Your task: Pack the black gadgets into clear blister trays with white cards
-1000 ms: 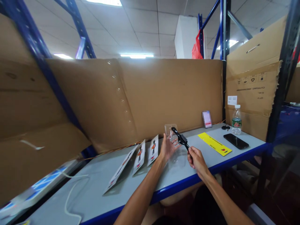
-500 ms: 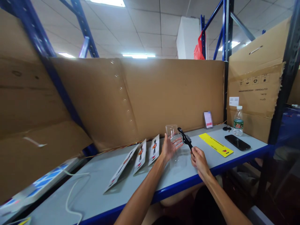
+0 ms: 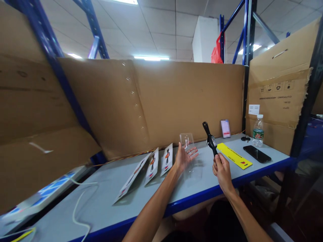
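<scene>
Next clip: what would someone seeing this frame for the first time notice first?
Most likely the right hand, mid-frame, holding a slim black tool upright above the grey table. Beside it the left hand cups a clear plastic shell. To their left three printed cards lie in a row, and tall brown cardboard sheets wall off the back.

Bright, even light falls from ceiling tube lights (image 3: 151,57) far overhead; shadows are soft. Wide-angle distortion bends the left and right edges, and the near-left corner blurs.
</scene>
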`<act>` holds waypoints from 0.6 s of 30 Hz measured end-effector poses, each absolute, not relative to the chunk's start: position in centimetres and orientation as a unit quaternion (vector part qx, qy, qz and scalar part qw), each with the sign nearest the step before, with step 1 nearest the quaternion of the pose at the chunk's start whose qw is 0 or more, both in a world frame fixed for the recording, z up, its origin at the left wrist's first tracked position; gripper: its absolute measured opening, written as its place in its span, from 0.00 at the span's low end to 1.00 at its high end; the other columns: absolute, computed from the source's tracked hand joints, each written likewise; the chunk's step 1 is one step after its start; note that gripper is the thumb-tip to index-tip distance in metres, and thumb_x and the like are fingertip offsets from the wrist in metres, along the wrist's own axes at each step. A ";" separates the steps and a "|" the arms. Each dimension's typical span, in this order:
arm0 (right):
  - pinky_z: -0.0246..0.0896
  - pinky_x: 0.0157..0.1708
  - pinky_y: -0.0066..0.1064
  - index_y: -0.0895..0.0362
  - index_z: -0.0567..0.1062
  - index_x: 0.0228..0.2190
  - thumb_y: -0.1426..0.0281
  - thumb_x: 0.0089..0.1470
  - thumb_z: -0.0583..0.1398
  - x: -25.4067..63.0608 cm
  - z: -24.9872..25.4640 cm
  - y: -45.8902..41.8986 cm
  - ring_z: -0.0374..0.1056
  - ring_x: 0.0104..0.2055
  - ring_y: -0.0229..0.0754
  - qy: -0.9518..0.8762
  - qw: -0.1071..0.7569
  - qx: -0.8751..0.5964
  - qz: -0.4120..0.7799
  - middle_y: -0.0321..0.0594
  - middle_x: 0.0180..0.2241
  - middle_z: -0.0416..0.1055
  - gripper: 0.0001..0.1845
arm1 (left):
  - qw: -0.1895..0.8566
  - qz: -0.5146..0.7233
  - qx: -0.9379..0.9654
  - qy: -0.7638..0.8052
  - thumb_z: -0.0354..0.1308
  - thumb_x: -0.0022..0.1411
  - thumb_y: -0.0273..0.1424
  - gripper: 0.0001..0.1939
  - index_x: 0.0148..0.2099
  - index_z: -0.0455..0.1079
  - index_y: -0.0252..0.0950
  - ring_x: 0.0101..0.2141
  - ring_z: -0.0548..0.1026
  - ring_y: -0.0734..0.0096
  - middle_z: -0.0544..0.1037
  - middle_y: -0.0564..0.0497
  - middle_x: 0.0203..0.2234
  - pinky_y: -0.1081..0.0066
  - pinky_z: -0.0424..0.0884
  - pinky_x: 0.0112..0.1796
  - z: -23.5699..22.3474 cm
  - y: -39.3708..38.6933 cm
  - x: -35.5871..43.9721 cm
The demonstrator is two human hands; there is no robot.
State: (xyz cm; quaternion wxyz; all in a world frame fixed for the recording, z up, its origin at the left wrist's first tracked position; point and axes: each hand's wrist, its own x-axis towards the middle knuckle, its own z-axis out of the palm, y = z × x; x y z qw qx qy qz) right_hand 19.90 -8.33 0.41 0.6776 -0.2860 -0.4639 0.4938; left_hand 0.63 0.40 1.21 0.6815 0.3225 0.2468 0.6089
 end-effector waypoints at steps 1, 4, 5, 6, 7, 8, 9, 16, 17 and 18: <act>0.35 0.11 0.20 0.54 0.62 0.24 0.44 0.48 0.64 20.4 0.8 -8.4 0.39 0.14 0.27 -0.479 0.668 -0.293 0.488 0.21 0.15 0.46 0.28 | 0.685 0.606 0.322 0.246 0.43 0.67 0.55 0.34 0.63 0.62 0.36 0.36 0.80 0.55 0.78 0.38 0.37 0.55 0.77 0.38 1.1 0.5 0.6; 0.35 0.11 0.21 0.55 0.66 0.24 0.47 0.47 0.65 22.1 2.4 -8.1 0.41 0.12 0.27 -0.531 0.636 -0.315 0.464 0.22 0.12 0.51 0.25 | 0.701 0.591 0.316 0.244 0.43 0.68 0.55 0.34 0.63 0.62 0.34 0.36 0.80 0.55 0.79 0.37 0.37 0.55 0.78 0.39 0.9 0.6 0.6; 0.35 0.11 0.21 0.55 0.66 0.25 0.48 0.48 0.65 22.7 3.0 -7.9 0.43 0.12 0.27 -0.540 0.632 -0.316 0.457 0.24 0.12 0.54 0.25 | 0.708 0.584 0.313 0.242 0.43 0.68 0.54 0.34 0.63 0.62 0.34 0.36 0.80 0.55 0.79 0.37 0.37 0.55 0.78 0.39 0.8 0.6 0.6; 0.35 0.11 0.21 0.55 0.66 0.25 0.48 0.48 0.65 23.1 3.7 -7.5 0.44 0.11 0.27 -0.547 0.628 -0.314 0.457 0.26 0.12 0.58 0.24 | 0.716 0.576 0.312 0.241 0.44 0.68 0.54 0.34 0.63 0.63 0.34 0.35 0.80 0.55 0.79 0.37 0.37 0.55 0.78 0.39 0.8 0.5 0.6; 0.35 0.10 0.21 0.54 0.65 0.25 0.48 0.48 0.65 23.3 4.2 -7.1 0.44 0.11 0.27 -0.550 0.622 -0.308 0.464 0.27 0.12 0.61 0.24 | 0.724 0.567 0.312 0.238 0.45 0.68 0.53 0.33 0.62 0.63 0.34 0.36 0.80 0.54 0.80 0.37 0.38 0.55 0.78 0.39 0.7 0.4 0.6; 0.35 0.10 0.21 0.54 0.64 0.25 0.48 0.47 0.65 23.4 4.7 -6.6 0.44 0.10 0.27 -0.553 0.615 -0.303 0.475 0.29 0.12 0.63 0.24 | 0.732 0.557 0.314 0.235 0.45 0.68 0.53 0.33 0.62 0.64 0.34 0.36 0.81 0.53 0.80 0.36 0.38 0.54 0.78 0.39 0.8 0.3 0.5; 0.35 0.10 0.21 0.54 0.63 0.24 0.49 0.47 0.65 23.5 5.1 -6.0 0.44 0.10 0.27 -0.558 0.601 -0.301 0.487 0.29 0.12 0.65 0.24 | 0.740 0.545 0.317 0.233 0.46 0.68 0.52 0.32 0.62 0.65 0.34 0.37 0.81 0.52 0.80 0.35 0.39 0.54 0.78 0.39 0.8 0.2 0.5; 0.38 0.08 0.21 0.56 0.65 0.21 0.58 0.47 0.68 22.0 5.8 -0.7 0.49 0.08 0.28 -0.598 0.481 -0.342 0.542 0.31 0.10 0.64 0.21 | 0.789 0.449 0.334 0.253 0.47 0.68 0.51 0.32 0.62 0.64 0.31 0.34 0.81 0.46 0.81 0.35 0.36 0.46 0.78 0.33 0.9 -0.1 1.1; 0.40 0.08 0.20 0.57 0.66 0.21 0.60 0.49 0.68 21.6 5.8 0.0 0.51 0.08 0.29 -0.601 0.469 -0.348 0.546 0.31 0.10 0.65 0.20 | 0.794 0.439 0.334 0.257 0.48 0.68 0.51 0.32 0.61 0.64 0.31 0.35 0.81 0.45 0.80 0.35 0.36 0.45 0.78 0.34 0.8 -0.2 1.3; 0.41 0.08 0.20 0.58 0.67 0.21 0.62 0.51 0.67 21.1 5.8 0.6 0.52 0.08 0.29 -0.602 0.458 -0.354 0.549 0.32 0.10 0.65 0.19 | 0.798 0.431 0.332 0.262 0.48 0.67 0.51 0.32 0.61 0.65 0.31 0.35 0.81 0.44 0.80 0.34 0.36 0.45 0.77 0.34 0.7 -0.2 1.5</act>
